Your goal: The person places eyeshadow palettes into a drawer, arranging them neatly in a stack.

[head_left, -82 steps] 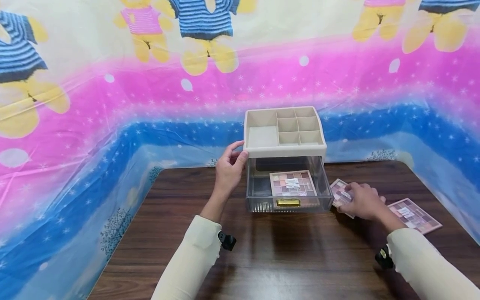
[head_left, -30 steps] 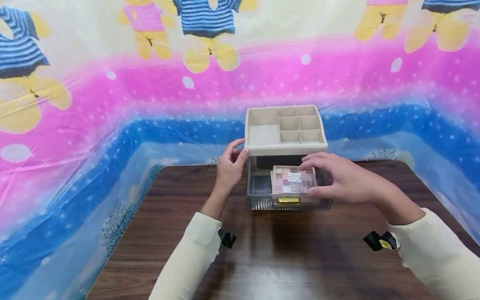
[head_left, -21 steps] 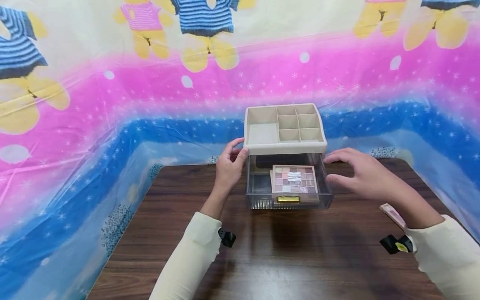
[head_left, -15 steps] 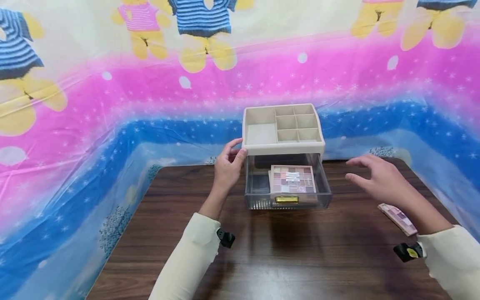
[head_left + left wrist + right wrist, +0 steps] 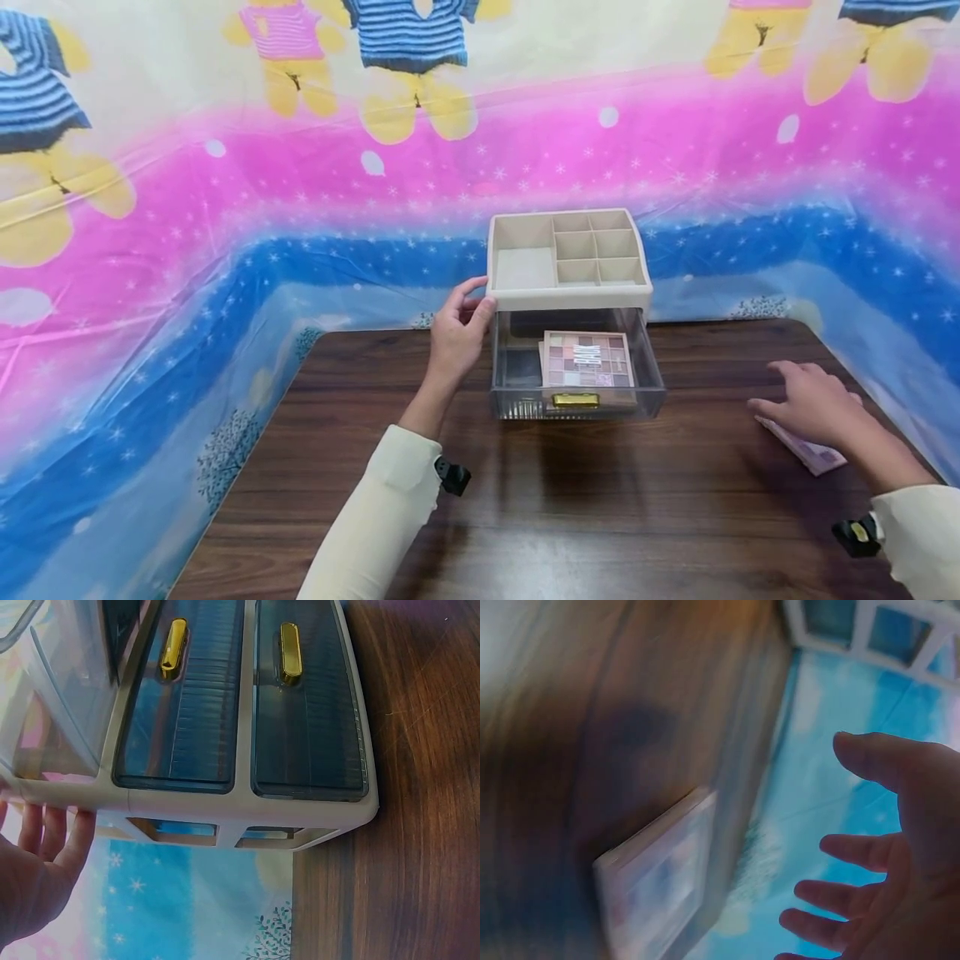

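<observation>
A makeup organizer point(image 5: 570, 298) with a cream divided top stands near the table's back edge. Its clear upper drawer point(image 5: 517, 403) is pulled out and holds an eyeshadow palette point(image 5: 585, 360) with another's edge showing beneath. My left hand point(image 5: 457, 337) holds the organizer's left front corner, thumb at the front and fingers along the side; in the left wrist view, the fingertips point(image 5: 56, 825) meet the cream frame. At the right, my right hand point(image 5: 817, 404) is over another palette point(image 5: 806, 450) lying on the table and partly covers it. Its fingers and thumb are spread, holding nothing.
Two lower drawers with gold handles point(image 5: 290, 652) are closed beneath the pulled-out one. The dark wooden table point(image 5: 570, 533) ends close behind the organizer. A patterned cloth point(image 5: 540, 158) hangs behind and on both sides.
My right hand carried a palette from the table into the drawer, let go on top of the first, then withdrew right to the remaining palette. My left hand stayed at the organizer's corner.
</observation>
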`<state>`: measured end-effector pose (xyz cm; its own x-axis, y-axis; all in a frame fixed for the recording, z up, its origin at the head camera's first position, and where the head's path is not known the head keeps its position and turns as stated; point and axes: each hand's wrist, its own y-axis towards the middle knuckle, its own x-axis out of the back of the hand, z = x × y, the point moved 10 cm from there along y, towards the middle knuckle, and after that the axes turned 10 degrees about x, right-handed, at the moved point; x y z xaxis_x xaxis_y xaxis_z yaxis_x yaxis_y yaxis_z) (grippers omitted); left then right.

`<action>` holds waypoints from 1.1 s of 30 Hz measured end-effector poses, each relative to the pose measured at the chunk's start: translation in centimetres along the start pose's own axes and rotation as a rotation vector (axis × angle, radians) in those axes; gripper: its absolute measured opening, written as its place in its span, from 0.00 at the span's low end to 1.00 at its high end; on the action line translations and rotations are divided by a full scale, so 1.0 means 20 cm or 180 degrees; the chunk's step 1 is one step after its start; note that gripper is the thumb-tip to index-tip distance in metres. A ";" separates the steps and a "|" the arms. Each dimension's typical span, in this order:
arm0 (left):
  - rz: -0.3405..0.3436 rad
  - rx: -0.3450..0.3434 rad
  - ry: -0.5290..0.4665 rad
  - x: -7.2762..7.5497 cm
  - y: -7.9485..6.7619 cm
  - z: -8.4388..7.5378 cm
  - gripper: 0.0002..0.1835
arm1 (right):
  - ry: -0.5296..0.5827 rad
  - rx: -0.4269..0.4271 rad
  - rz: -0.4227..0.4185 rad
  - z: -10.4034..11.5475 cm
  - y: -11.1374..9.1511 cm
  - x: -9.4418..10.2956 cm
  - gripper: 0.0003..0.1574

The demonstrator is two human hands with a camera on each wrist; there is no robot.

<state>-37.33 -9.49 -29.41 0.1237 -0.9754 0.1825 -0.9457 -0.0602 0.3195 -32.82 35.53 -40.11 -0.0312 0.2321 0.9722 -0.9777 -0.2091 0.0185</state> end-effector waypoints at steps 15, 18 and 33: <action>-0.0036 -0.0094 0.0000 0.00 0.04 0.08 0.20 | 0.0065 -0.0699 0.0771 -0.44 -0.10 -0.33 0.77; -0.0048 -0.0092 0.0031 0.00 0.05 0.08 0.19 | 0.0039 -0.0871 0.0823 -0.48 -0.11 -0.36 0.78; 0.0008 -0.0006 -0.0007 0.00 0.02 0.03 0.20 | 0.0064 -0.1050 0.0539 -0.54 -0.13 -0.35 0.81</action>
<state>-37.88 -9.55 -29.87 0.1207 -0.9760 0.1812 -0.9454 -0.0574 0.3208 -32.31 44.80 -49.44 -0.1992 0.2398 0.9502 -0.9726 0.0705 -0.2217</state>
